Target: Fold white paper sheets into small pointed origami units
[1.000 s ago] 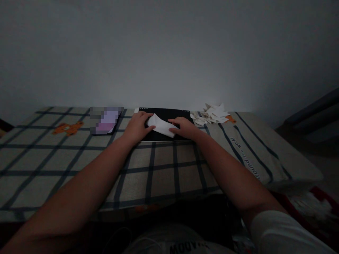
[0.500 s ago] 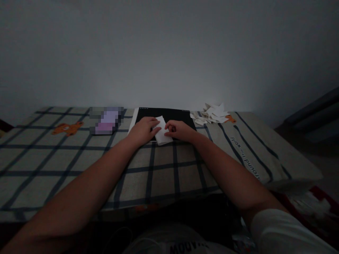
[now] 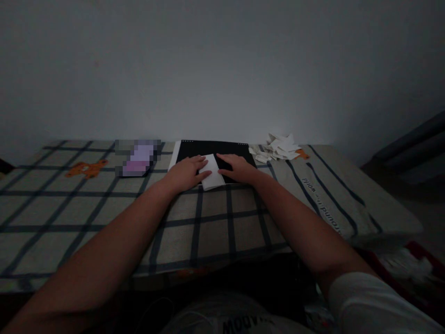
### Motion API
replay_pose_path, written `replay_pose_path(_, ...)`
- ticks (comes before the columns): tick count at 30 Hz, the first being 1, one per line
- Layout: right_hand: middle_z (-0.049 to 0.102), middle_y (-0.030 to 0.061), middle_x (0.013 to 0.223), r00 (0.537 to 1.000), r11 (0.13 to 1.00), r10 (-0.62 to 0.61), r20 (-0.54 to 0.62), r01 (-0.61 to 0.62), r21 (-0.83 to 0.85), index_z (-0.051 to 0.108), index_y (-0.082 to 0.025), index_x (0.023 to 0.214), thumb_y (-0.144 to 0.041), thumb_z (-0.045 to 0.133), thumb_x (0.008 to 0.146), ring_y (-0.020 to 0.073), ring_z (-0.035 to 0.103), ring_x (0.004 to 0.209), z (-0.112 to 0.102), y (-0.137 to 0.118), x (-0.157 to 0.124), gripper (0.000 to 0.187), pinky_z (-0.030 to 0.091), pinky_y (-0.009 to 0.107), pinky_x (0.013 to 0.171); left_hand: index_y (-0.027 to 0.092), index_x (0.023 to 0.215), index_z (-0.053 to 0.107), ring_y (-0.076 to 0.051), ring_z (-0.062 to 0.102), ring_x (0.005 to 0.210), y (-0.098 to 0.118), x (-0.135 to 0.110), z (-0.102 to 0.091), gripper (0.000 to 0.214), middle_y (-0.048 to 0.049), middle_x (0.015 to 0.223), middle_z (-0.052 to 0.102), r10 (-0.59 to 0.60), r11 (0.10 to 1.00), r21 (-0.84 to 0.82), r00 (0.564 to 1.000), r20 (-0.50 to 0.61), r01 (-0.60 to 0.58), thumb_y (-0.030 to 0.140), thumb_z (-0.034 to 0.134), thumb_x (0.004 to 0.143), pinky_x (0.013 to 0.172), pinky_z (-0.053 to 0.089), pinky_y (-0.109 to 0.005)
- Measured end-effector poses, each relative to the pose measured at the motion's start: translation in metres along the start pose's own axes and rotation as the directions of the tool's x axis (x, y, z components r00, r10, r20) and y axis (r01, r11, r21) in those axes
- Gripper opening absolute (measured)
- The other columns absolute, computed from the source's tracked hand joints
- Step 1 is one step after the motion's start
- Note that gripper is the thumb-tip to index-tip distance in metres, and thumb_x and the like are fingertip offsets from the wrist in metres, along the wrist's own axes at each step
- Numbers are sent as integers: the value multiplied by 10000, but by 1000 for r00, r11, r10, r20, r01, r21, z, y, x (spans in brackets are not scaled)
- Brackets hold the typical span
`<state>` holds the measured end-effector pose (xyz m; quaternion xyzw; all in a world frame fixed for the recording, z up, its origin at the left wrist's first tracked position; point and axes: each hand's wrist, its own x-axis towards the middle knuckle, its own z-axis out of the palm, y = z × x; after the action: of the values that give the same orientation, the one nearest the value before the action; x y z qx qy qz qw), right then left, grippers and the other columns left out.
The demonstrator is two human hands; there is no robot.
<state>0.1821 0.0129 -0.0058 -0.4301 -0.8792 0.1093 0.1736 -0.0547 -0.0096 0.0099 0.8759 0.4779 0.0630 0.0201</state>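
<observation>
A small folded white paper [image 3: 212, 175] lies on the near edge of a black board [image 3: 215, 150] on the checked cloth. My left hand [image 3: 186, 172] rests on the paper's left side, fingers stretched flat over it. On the paper's right side my right hand [image 3: 238, 168] lies flat too, its fingers spread and pressing down. Neither hand grips anything.
A heap of several folded white paper pieces [image 3: 278, 148] sits right of the board near the wall. A blurred purple object [image 3: 138, 157] lies left of it. The plaid cloth [image 3: 104, 204] covers the surface, which drops off at the right edge [image 3: 392, 227].
The paper was turned from a slant to nearly upright and drawn toward the board's near edge. My right hand went from a pinch to lying flat on it.
</observation>
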Motion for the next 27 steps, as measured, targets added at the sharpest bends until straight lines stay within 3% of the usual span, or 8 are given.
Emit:
replay_pose_path(6,400,156,1586,998,998,26,53,-23,-58,405,-127,1534,-346,524,989,251,356,1489,2,-1,4,599,279,453,1212,124,1480,491,-282,368,1477,-4,3,7,641,-149,1579,424,-11,1000,26,1000,-14,11,533,312,1021,1209,277,-421)
replay_pose_path(12,417,125,1579,999,999,14,51,-12,-52,445,-185,1518,-320,475,1013,247,362,1487,0,0,5,524,300,471,1202,112,1549,377,-293,300,1509,1,3,5,741,-155,1614,357,-25,998,49,999,25,24,606,332,998,1224,234,-441)
replay_pose_path(17,420,116,1580,998,996,-13,62,18,-86,529,-230,1462,-326,486,1011,268,374,1479,-1,1,5,463,316,509,1184,97,1550,370,-313,307,1503,5,2,4,751,-166,1615,350,-21,997,69,999,27,19,604,348,995,1215,252,-461)
replay_pose_path(27,436,102,1575,998,998,-13,54,16,-66,544,-263,1446,-311,513,1003,256,381,1476,0,4,6,448,319,514,1181,71,1548,358,-326,296,1506,12,1,6,790,-192,1616,336,-50,993,111,998,27,47,622,366,983,1220,236,-486)
